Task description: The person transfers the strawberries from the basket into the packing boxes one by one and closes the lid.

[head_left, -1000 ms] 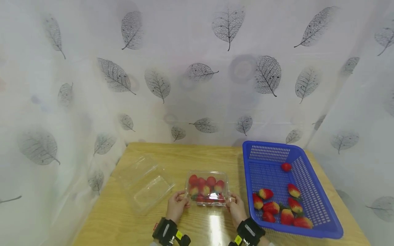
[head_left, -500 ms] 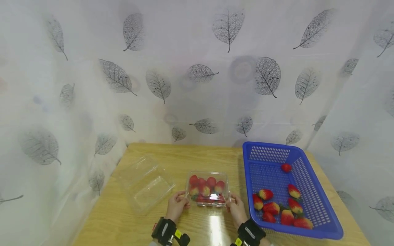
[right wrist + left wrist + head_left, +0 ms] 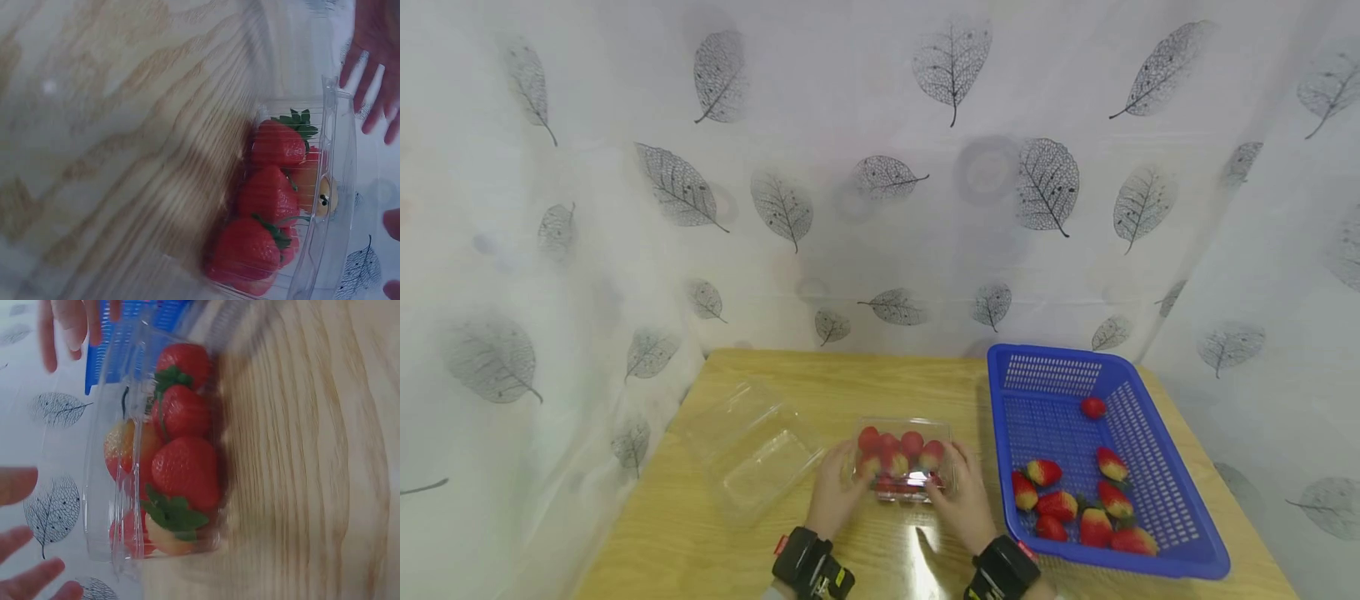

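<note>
A clear plastic clamshell box (image 3: 904, 492) full of strawberries (image 3: 912, 443) sits on the table with its lid down. At its left side is my left hand (image 3: 833, 498), fingers extended, and at its right side my right hand (image 3: 964, 503), fingers spread. The left wrist view has the left fingers (image 3: 31, 575) apart from the box; the right wrist view has only some right fingertips (image 3: 394, 225) at its edge, also apart from it. Whether any finger lightly touches the lid, I cannot tell.
A blue plastic basket (image 3: 1180, 467) with several loose strawberries (image 3: 1096, 527) stands on the right. Left of the box lies another clear clamshell box (image 3: 763, 471), lid open. A leaf-patterned curtain (image 3: 880, 250) hangs behind the wooden table (image 3: 655, 542).
Both hands have let go of the box's near corners and moved forward along its sides, fingers now extended. The box has stayed in place.
</note>
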The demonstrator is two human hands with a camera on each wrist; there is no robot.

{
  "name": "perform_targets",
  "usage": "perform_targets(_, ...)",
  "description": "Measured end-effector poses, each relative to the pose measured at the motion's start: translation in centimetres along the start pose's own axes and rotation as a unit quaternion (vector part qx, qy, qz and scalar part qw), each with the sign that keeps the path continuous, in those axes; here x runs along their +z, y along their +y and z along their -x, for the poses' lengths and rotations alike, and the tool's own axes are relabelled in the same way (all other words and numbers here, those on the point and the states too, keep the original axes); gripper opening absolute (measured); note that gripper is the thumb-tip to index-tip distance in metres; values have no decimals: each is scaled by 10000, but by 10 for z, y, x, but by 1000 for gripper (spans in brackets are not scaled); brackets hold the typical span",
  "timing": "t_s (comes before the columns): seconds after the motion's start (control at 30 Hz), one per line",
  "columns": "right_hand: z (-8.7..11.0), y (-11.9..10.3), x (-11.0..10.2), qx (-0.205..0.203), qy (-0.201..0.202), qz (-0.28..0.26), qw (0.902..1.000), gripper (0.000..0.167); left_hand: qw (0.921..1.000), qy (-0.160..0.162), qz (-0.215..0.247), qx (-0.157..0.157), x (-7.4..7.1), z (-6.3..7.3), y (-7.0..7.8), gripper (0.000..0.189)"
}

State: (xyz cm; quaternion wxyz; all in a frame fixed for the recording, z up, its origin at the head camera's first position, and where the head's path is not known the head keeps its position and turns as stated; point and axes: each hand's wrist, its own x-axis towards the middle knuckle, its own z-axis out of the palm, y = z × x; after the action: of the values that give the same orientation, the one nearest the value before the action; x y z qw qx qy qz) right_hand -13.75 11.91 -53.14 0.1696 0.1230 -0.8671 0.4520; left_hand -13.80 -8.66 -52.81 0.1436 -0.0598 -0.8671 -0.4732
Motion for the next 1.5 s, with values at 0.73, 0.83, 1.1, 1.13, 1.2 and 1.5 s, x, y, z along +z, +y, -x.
perform_targets(0.73,7,11,16,-1469,141,1216,9815,44,9808,-124,-1216,1523,19,9,-9,37)
perform_targets(0.83,6,10,15,-1315,25,1311,9826,45,9799,-96,-1210,1585,20,7,-11,37)
perform_targets(1.1,-7,12,20,-1209,-33,1401,9827,44,9797,-113,-1112,1662,23,-6,-17,35)
perform_targets(1.13,-9,13,21,-1227,10,1373,9829,44,9799,-126,-1101,1656,24,-9,-18,35)
perform_targets(1.2,-14,15,24,-1240,78,1367,9828,43,9802,-144,-1081,1651,26,-14,-21,35)
perform_targets(1.5,-44,26,37,-937,270,1174,9883,42,9768,-75,-1169,1791,38,-46,-32,36)
